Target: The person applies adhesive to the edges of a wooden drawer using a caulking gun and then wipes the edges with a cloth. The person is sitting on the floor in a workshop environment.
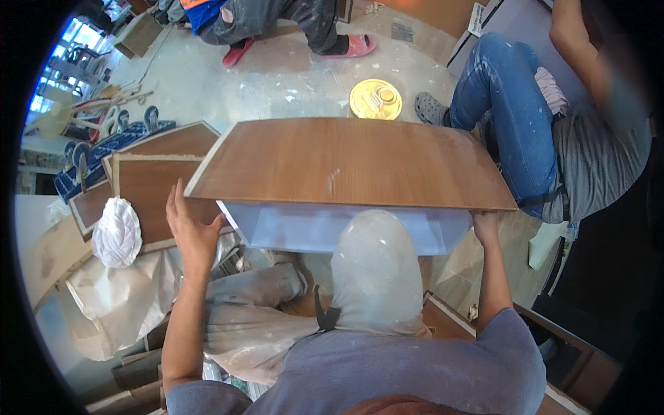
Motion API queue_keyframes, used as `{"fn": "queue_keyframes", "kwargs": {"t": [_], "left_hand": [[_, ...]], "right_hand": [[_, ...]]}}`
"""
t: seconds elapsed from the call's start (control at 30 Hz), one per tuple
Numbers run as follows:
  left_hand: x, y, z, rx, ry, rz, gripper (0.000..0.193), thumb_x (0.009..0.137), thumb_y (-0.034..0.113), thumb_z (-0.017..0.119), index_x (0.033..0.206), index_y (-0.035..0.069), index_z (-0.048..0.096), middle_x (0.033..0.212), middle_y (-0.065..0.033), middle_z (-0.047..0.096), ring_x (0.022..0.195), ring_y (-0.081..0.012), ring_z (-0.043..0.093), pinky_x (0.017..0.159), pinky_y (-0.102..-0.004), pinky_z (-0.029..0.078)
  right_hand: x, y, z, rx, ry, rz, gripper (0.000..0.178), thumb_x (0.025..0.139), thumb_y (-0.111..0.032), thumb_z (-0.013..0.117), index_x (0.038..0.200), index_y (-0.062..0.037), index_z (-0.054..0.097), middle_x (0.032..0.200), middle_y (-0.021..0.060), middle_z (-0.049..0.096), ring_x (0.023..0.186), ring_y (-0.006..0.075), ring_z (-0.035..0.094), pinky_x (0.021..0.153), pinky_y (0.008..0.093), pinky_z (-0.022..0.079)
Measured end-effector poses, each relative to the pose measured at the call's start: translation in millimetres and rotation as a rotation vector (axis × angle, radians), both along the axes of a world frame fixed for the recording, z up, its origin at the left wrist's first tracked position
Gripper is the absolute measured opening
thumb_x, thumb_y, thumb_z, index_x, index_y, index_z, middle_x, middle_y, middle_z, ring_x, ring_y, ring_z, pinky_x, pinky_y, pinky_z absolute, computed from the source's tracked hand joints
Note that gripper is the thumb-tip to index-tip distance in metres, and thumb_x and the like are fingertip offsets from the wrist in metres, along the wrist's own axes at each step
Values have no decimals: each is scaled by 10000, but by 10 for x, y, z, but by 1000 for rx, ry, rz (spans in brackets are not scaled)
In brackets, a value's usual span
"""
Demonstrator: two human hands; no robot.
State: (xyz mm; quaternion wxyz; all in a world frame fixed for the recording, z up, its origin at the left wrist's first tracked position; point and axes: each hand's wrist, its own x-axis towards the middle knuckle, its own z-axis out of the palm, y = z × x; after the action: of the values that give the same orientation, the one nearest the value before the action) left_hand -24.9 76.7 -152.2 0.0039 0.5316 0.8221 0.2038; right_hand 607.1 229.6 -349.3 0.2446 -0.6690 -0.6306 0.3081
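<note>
In front of me is a drawer with a wide brown wood-grain front panel (346, 162) and a white box (290, 228) below its near edge. My left hand (192, 232) is beside the panel's left corner, with fingers and thumb spread. Whether a fingertip touches the edge is hard to see. At the right near corner, my right hand (485, 223) reaches up under the panel and grips the drawer. Its fingers are mostly hidden by the panel and box. My bent knee (377, 270) in pale dusty trousers is close against the white box.
Brown framed panels (149, 187) lie at the left, with a crumpled white cloth (116, 232) and a blue wheeled dolly (104, 155). Beyond the drawer is a round yellow lid (375, 99) on the floor. A co-worker in jeans (494, 97) sits close at the right; another person's legs (277, 28) are farther back.
</note>
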Motion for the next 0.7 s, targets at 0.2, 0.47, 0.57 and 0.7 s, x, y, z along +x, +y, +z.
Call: {"fn": "queue_keyframes", "kwargs": {"t": [0.2,0.47,0.57,0.7], "left_hand": [[968,571,-182,-178,171,-572,772,747,29,778,1474,163,556,1516,-95,558,1402,-313,505,1158,-527,372],[927,619,-499,-50,63,-473,552,857,-17,625,1372,174,664,1407,-60,657,1313,-294,590,1123,-509,396],[948,634,-470,-36,58,-457,574,820,-27,661,1356,180,677,1388,-58,670,1311,-290,597,1117,-499,394],[941,619,-458,-71,42,-460,533,853,-1,639,1355,174,673,1392,-60,667,1311,-290,594,1111,-509,395]], "right_hand": [[-281,96,616,-2,-227,59,638,871,-285,785,1376,39,568,1290,208,655,1210,325,620,1026,394,472],[-1479,1137,2570,53,-241,952,155,914,-74,633,1005,20,718,755,99,687,735,155,702,675,327,551],[-2415,2130,1479,-116,-146,506,378,926,-188,690,1250,7,681,867,152,724,746,185,720,669,341,568],[-3145,2671,36,135,-481,563,534,826,-330,783,1223,16,694,1139,224,737,1035,378,713,904,464,560]]}}
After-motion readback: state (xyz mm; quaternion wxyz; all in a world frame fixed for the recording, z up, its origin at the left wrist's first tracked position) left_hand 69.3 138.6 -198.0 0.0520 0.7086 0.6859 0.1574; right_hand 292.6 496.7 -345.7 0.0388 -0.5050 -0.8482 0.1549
